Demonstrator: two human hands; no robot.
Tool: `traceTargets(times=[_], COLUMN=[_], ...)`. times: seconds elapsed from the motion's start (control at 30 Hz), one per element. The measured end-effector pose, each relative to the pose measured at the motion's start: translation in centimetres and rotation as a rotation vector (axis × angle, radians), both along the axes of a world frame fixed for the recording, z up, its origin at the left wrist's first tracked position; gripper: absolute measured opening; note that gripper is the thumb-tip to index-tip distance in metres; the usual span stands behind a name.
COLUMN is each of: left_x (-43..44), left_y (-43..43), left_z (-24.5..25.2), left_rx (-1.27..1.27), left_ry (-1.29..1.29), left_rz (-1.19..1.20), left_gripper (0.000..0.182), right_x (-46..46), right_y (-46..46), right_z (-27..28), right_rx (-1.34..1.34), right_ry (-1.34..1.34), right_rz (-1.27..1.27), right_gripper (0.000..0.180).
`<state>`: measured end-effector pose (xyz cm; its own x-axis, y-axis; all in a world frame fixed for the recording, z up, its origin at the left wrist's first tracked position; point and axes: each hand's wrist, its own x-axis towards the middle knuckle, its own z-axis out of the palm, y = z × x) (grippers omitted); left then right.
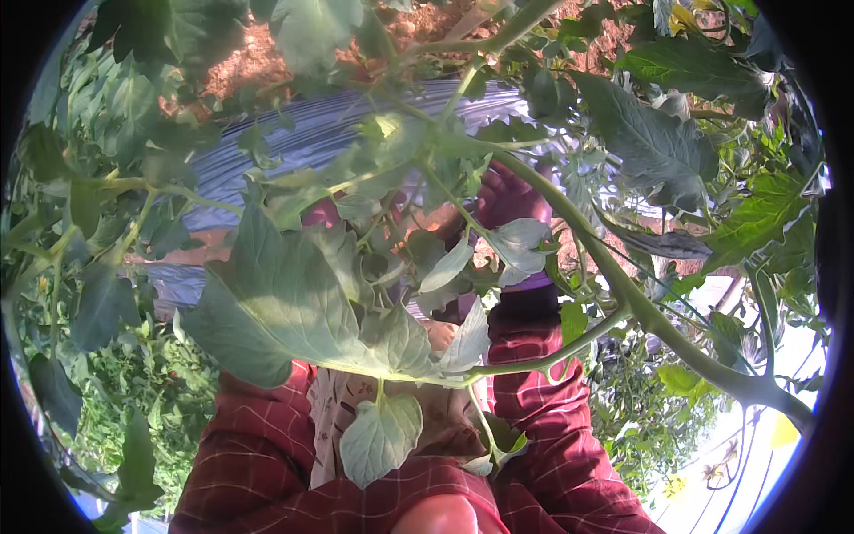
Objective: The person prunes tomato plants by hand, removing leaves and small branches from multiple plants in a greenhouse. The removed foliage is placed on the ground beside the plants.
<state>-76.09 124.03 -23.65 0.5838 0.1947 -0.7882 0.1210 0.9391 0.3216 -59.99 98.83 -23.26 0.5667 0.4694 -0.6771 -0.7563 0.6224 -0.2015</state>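
Tomato plant leaves [287,300] and a thick green stem [620,280] hang close to the camera, over the view of my hands. Behind the foliage, right of the middle, is my right hand [510,193], gloved in purple, with its arm in a red checked sleeve. My left hand [323,212] shows only as a small pinkish-purple patch between leaves. What either hand touches is hidden by the leaves.
Silvery plastic mulch film [267,147] covers the ground ahead, with reddish-brown soil [247,60] beyond it. More tomato plants crowd the left and right sides. A side branch [560,357] crosses in front of my body.
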Motion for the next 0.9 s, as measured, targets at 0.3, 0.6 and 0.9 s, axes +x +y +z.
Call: traceTargets(times=[0.3, 0.6, 0.9], left_x=[0.4, 3.6, -5.7], left_y=[-0.9, -6.1, -14.4], left_z=[-2.3, -4.1, 9.4], left_rx=[-0.083, -0.115, 0.031], left_ry=[0.054, 0.041, 0.251], left_rz=[0.149, 0.242, -0.221], left_gripper=[0.030, 0.033, 0.027], right_x=[3.6, 2.8, -12.4], right_y=[0.4, -7.6, -13.2], right_z=[-2.1, -12.4, 1.7], right_rx=[-0.335, -1.093, -0.703], right_ry=[-0.042, -0.318, -0.156], right_rz=[0.326, 0.599, 0.782], right_gripper=[0.020, 0.017, 0.024])
